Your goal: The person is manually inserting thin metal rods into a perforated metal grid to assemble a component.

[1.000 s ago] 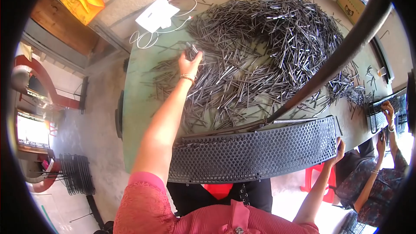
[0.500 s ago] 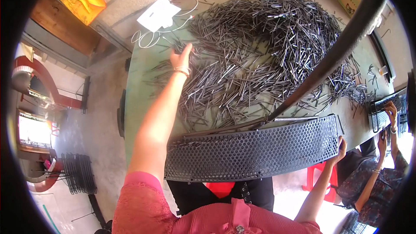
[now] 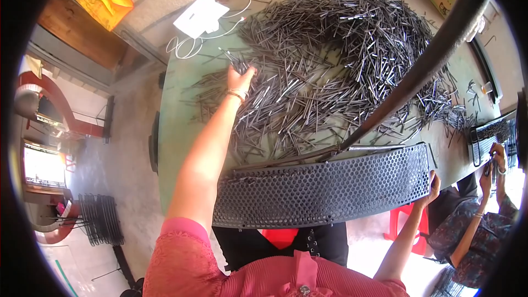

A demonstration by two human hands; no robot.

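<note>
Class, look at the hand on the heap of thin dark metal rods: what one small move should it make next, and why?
Probably draw the left hand back toward the black perforated tray. Its fingers are closed on a bunch of thin dark metal rods, and the right hand grips the tray's end at the green table edge.

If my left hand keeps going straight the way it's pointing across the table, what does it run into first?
The left hand points up and slightly right, already clutching a small bunch of thin dark metal rods. Straight on lies a bare strip of green table, then probably the white cable beside the white flat device; depth is unclear.
</note>
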